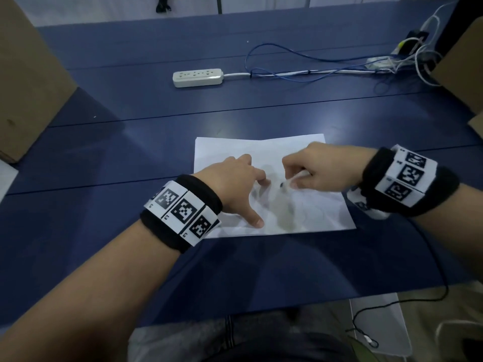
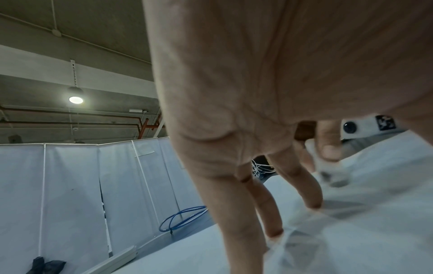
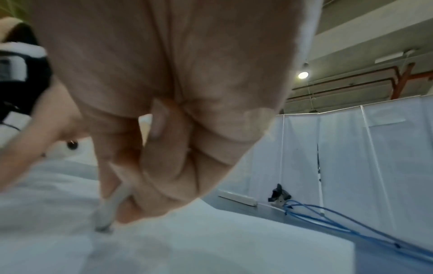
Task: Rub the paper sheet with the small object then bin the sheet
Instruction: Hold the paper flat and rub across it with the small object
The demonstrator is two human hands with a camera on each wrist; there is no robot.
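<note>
A white paper sheet (image 1: 308, 212) lies on the blue table (image 1: 130, 152), creased and smudged grey in its middle. My left hand (image 1: 240, 184) presses on the sheet's left part with spread, straight fingers (image 2: 269, 204) and the thumb stretched toward me. My right hand (image 1: 313, 165) grips a small white object (image 1: 292, 180) with a dark tip; its tip touches the paper. The object (image 3: 112, 207) shows between the thumb and curled fingers in the right wrist view, and the same object (image 2: 332, 174) is blurred in the left wrist view.
A white power strip (image 1: 197, 77) lies farther back, with blue and white cables (image 1: 300, 64) running right to a tangle of plugs. Cardboard boxes (image 1: 28, 82) stand at the left and right table edges. White partition screens (image 2: 70, 194) ring the area.
</note>
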